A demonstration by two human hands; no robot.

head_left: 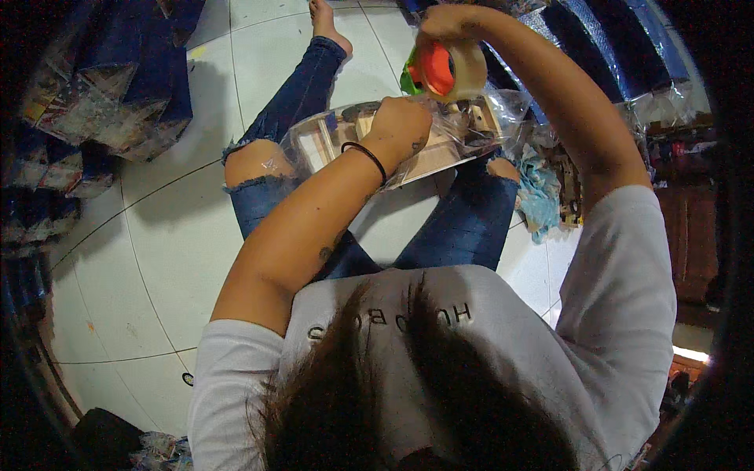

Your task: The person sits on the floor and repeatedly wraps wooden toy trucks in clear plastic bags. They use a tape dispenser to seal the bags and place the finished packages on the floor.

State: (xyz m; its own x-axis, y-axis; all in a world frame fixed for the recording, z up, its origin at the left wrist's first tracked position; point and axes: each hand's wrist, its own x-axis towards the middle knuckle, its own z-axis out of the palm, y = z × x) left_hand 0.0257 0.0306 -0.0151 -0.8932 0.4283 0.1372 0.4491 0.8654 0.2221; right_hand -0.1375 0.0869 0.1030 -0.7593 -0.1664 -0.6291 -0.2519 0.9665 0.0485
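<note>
A clear plastic bag (463, 140) with flat, light wooden pieces in it rests across my thighs near the knees. My left hand (402, 125) is closed and pressed on top of its far middle part; the fingertips are turned away, and the plastic bunches around them. Above the bag's far right part, my right hand (449, 23) grips a tape dispenser (433, 69) with an orange and green body. A wide roll of clear tape (469, 71) sits on the dispenser. From here I cannot make out the tape's loose end.
Dark blue packages in shiny clear plastic (110, 71) are stacked at the left, and more silvery-blue ones (605, 39) lie at the far right. A crumpled light blue plastic bag (539, 196) is beside my right knee. White floor tiles (149, 259) surround my legs. Brown wooden furniture (691, 235) stands at right.
</note>
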